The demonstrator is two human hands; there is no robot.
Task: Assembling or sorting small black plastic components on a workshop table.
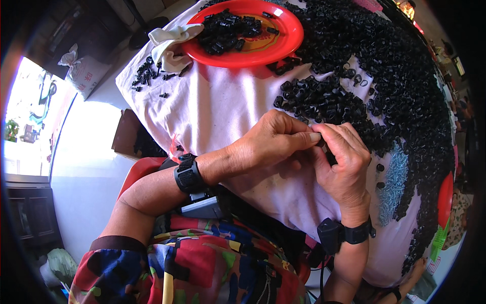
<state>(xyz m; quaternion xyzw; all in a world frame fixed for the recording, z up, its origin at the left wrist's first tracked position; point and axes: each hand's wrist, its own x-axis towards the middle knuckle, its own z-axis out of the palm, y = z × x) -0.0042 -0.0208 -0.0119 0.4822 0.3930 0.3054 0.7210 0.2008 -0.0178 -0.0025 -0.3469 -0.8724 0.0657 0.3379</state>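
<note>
Above the pale cloth, my left hand [278,138] and my right hand [345,161] meet fingertip to fingertip. Both are closed in a pinch around a small black plastic part [321,142], mostly hidden by the fingers. Just beyond them lies a heap of small black ring-like parts [329,101]. To the right of my right hand is a patch of tiny light-blue pieces [395,182], too small to name, with a few loose black parts [380,167] beside it.
A red plate [297,43] holding black parts stands at the far side, a white glove [169,43] against its rim. Small black pieces [146,72] lie far left. Black parts [405,76] spread across the right. Another person's arm [416,273] shows lower right; a cardboard box [124,134] stands left.
</note>
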